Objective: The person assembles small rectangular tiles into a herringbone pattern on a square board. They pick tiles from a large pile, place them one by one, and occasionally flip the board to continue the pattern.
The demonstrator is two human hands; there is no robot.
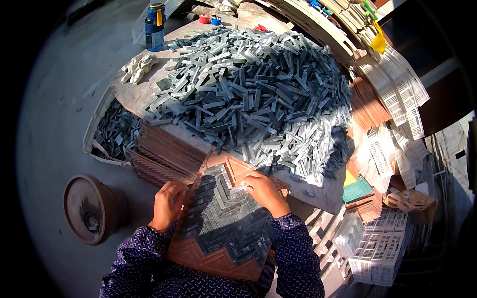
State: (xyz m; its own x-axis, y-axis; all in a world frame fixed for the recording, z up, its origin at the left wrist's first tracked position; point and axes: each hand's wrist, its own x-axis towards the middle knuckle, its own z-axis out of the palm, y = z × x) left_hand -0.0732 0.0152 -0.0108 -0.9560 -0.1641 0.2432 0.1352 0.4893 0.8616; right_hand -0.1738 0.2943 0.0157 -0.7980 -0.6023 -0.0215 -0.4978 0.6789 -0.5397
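Left hand (168, 204): fingers curled loosely, resting on the left edge of the brown mould tray (206, 258), fingertips touching its rim; nothing visibly gripped between them. Right hand (265, 191): fingers bent and drawn together at the far right part of the tray, tips pressing on a pale grey stone strip (240, 187) at the upper end of the herringbone pattern; whether the strip is pinched or only pushed down I cannot tell. Both forearms in dark blue patterned sleeves (293, 258), entering from the near edge. The tray sits tilted between the hands, near side of the scene, mostly filled with grey-green strips laid in herringbone rows (223, 223); bare brown zigzag remains at its near end and far corner. Just beyond the tray: a stack of further brown trays (164, 154), touching the work table. On the table, far side: a large heap of loose grey-green stone strips (258, 94). Left of the heap lies a pair of whitish gloves (139, 67); a blue bottle (155, 26) stands farther off. Left, on the floor: a round brown drum-shaped object (89, 208). Right: white plastic grid sheets (382, 248), stacked and scattered.
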